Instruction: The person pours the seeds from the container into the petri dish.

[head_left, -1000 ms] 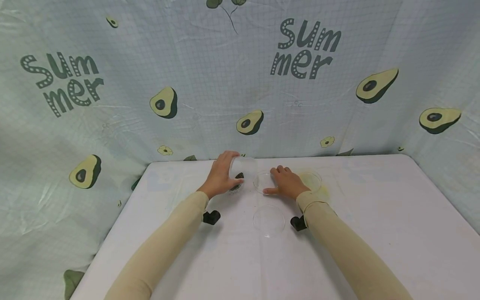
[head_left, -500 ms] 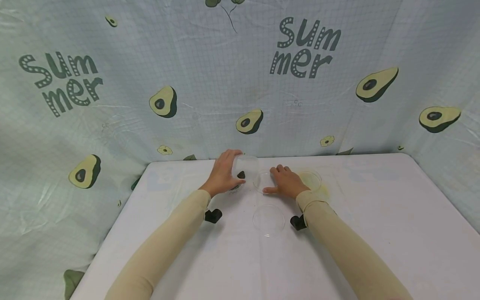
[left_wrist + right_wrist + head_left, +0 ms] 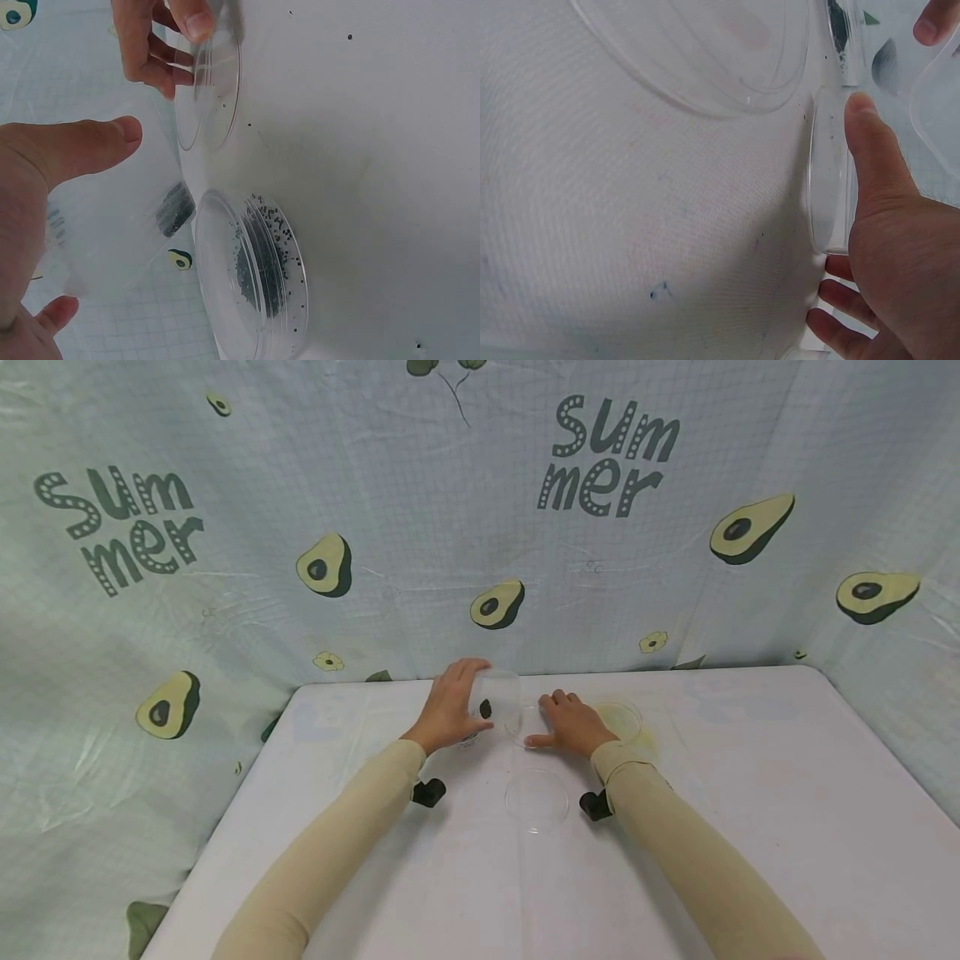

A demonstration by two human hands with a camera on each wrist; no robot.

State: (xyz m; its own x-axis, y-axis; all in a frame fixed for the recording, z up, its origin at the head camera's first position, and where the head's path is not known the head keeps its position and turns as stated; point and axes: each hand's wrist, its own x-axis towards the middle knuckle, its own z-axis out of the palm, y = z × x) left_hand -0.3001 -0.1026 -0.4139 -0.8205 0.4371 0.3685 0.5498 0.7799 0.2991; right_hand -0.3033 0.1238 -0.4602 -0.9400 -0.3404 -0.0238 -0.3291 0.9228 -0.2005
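My left hand (image 3: pixel 447 706) grips a translucent plastic container (image 3: pixel 504 697), thumb on one side and fingers on the other. The container is tilted, with dark granules (image 3: pixel 176 210) gathered near its lower edge in the left wrist view. Close below stands a petri dish (image 3: pixel 281 300) with black granules inside; in the head view my left hand mostly hides it. My right hand (image 3: pixel 573 727) holds a clear petri dish (image 3: pixel 829 172) on the table, thumb at the near side and fingers round the far side.
Another clear round dish (image 3: pixel 537 802) lies nearer on the white table (image 3: pixel 465 877). A dish with a yellowish tint (image 3: pixel 618 720) stands right of my right hand. Several black specks dot the tabletop. A printed curtain (image 3: pixel 420 527) hangs behind the table's back edge.
My left hand and the container have shifted slightly right, and the dark patch seen in the container has become smaller. My right hand stays put on its dish.
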